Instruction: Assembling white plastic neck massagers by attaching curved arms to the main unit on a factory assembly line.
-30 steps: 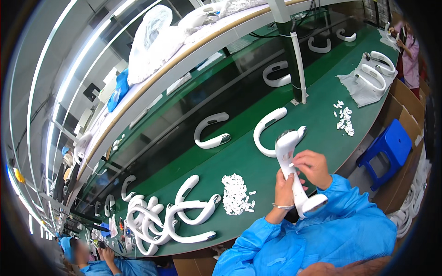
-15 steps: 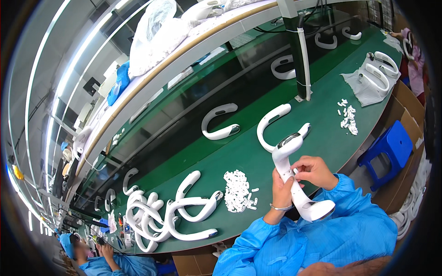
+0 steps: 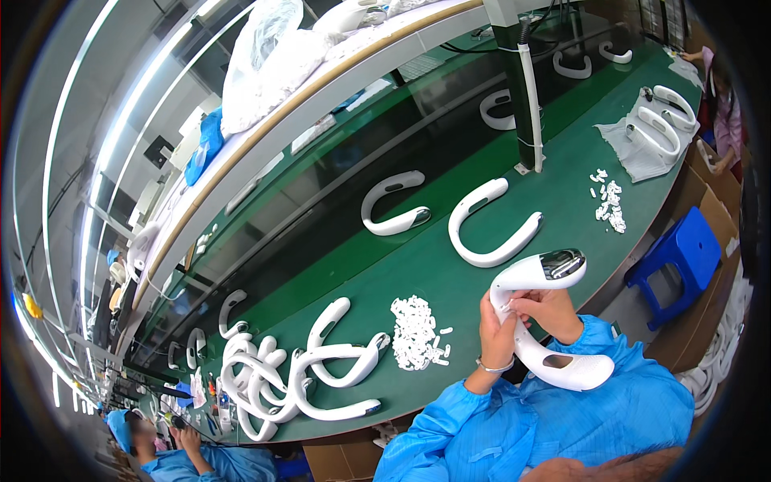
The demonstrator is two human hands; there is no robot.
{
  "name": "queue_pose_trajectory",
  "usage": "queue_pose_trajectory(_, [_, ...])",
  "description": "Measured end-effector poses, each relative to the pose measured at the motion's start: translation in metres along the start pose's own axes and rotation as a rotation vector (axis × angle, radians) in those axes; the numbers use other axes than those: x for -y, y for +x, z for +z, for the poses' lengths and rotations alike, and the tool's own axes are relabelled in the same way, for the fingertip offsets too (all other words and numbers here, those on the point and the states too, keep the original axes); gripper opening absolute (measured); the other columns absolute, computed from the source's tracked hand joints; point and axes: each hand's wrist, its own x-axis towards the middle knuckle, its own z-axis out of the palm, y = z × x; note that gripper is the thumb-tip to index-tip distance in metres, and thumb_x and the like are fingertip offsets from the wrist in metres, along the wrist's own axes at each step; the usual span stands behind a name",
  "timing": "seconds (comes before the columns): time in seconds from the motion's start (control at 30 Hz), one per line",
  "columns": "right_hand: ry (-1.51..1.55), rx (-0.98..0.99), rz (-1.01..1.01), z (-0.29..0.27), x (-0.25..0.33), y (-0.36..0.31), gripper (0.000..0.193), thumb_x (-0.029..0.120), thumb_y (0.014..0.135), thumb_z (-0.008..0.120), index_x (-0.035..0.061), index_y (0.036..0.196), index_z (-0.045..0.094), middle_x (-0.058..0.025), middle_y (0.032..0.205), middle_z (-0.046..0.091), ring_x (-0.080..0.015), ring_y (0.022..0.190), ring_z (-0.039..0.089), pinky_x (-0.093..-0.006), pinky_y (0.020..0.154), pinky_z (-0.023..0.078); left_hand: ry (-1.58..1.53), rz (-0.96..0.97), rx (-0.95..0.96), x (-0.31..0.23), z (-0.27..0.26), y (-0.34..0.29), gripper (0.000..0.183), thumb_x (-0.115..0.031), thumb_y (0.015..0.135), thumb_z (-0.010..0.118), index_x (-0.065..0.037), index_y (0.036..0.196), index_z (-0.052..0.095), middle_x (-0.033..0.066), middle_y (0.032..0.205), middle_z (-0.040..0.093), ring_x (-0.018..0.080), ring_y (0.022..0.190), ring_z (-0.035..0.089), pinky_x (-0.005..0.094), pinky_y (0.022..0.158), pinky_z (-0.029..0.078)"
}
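Observation:
A white U-shaped neckband housing is held up in front of my blue sleeves, its shiny dark-silver end at the upper right and an oval opening in its lower arm. My left hand is closed round its middle from the left. On the inner side of the curve, my right hand has thumb and fingers closed against the same housing; any small part in them is hidden. Just beyond, another white neckband lies on the green table. Left of my hands is a pile of small white pieces.
Several white neckbands lie heaped at the left. Others rest on the dark green conveyor strip, including one neckband. A metal post rises at the far side. A blue stool stands right. Co-workers sit at lower left and far right.
The held housing has turned, its shiny end swinging right and its hollow now facing right. Neckbands on the conveyor strip have shifted slightly right. Both hands stay on the housing.

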Motion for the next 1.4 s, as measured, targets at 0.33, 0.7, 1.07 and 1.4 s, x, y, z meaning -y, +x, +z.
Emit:
queue_pose_trajectory(0.33, [-0.099,-0.245,-0.153,0.01,-0.021,-0.015,0.028,-0.001,0.073,0.069,0.0002,0.1,0.063,-0.0067,0.092,0.065,-0.015,0.08,0.061,-0.0285,0.068,0.049,0.052,0.067,-0.001,0.0,-0.002,-0.008,0.05,-0.011,0.089,0.043,-0.001,0.135,0.024,0.0143,0.116,0.048,0.0183,0.093,0.056,0.0295,0.075,0.05])
queue_pose_trajectory(0.7, [-0.107,-0.04,-0.407,0.0,-0.027,-0.02,0.033,0.008,0.087,0.056,0.001,0.118,0.051,-0.0108,0.115,0.058,-0.0173,0.101,0.057,-0.0312,0.09,0.048,0.243,0.251,-0.039,0.004,-0.003,-0.013,0.042,-0.013,0.095,0.041,0.006,0.132,0.034,0.012,0.124,0.048,0.0177,0.113,0.048,0.0285,0.094,0.04])
queue_pose_trajectory(1.07, [0.03,0.058,0.042,0.0,-0.027,0.023,0.023,0.007,0.082,0.062,-0.0029,0.103,0.062,-0.0045,0.084,0.064,-0.0086,0.069,0.057,-0.0217,0.052,0.046,0.129,0.077,-0.067,0.002,-0.017,0.015,0.036,-0.013,0.095,0.044,0.001,0.127,0.039,0.013,0.098,0.059,0.0181,0.07,0.063,0.03,0.061,0.057])
queue_pose_trajectory(1.4, [-0.935,0.185,-0.743,0.041,-0.014,0.219,0.039,0.03,0.081,0.064,0.0026,0.108,0.059,-0.0187,0.1,0.062,-0.0343,0.087,0.06,-0.0389,0.08,0.047,-0.215,-0.177,-0.259,-0.024,-0.08,0.017,0.019,-0.016,0.096,0.043,-0.002,0.109,0.044,0.0133,0.1,0.06,0.0208,0.07,0.063,0.0374,0.058,0.057])
